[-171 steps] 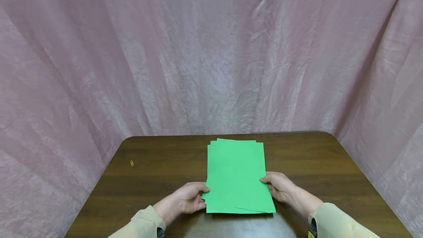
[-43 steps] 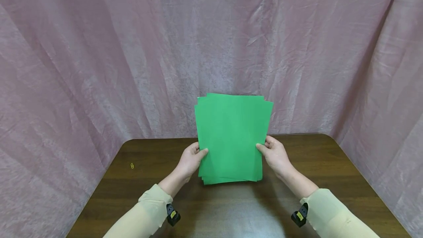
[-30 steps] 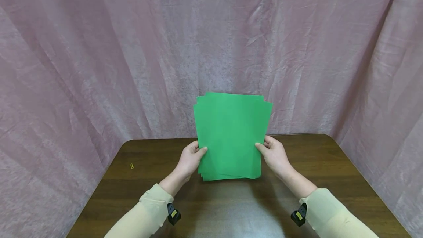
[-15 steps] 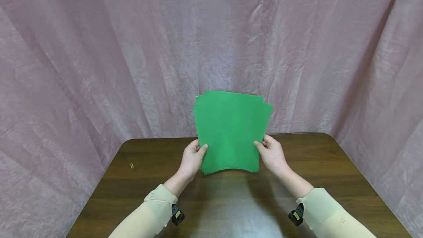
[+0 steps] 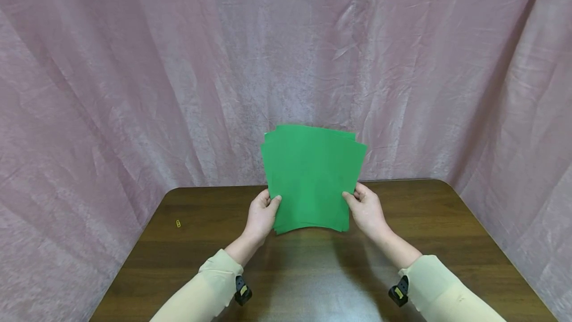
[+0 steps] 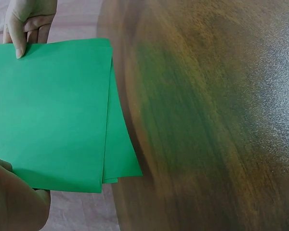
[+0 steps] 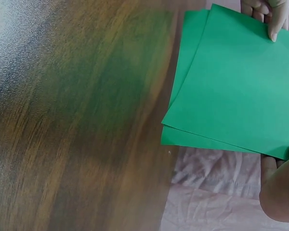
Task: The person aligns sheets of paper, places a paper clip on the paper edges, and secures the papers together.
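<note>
Here, above the table (image 5: 447,232), the left hand (image 5: 261,216) and right hand (image 5: 368,211) pinch opposite edges of the uneven green sheets (image 5: 313,178), whose inner ones could slip down if either grip slackens.

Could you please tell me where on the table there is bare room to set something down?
The table looks bare from the right hand to the table's right edge, and between the yellow paper clip and the left hand. The middle is crowded: both hands hold up the green sheets there, hiding part of the surface behind.
</note>
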Tool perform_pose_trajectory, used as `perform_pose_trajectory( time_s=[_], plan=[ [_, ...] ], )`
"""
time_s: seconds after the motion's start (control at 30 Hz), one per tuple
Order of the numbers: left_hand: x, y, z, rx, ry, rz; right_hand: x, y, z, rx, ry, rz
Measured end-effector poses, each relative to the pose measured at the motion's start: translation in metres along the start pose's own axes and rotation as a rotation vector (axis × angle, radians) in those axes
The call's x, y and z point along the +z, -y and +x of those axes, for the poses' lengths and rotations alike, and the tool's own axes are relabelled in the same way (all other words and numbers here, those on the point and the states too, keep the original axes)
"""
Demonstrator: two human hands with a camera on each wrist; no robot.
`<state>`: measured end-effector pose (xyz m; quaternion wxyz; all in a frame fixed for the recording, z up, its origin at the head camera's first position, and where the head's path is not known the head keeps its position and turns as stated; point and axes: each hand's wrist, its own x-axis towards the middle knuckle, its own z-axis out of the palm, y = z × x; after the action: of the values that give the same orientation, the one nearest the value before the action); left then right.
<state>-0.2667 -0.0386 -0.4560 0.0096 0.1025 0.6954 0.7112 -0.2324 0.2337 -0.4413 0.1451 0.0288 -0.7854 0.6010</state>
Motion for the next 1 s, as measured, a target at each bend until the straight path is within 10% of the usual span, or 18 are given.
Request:
perform_pose_trajectory(
  time_s=[1.0],
  plan=[
    [-0.002, 0.012, -0.001, -0.020, -0.005, 0.001, 0.001, -0.005, -0.006, 0.013, 0.030, 0.030]
  ],
)
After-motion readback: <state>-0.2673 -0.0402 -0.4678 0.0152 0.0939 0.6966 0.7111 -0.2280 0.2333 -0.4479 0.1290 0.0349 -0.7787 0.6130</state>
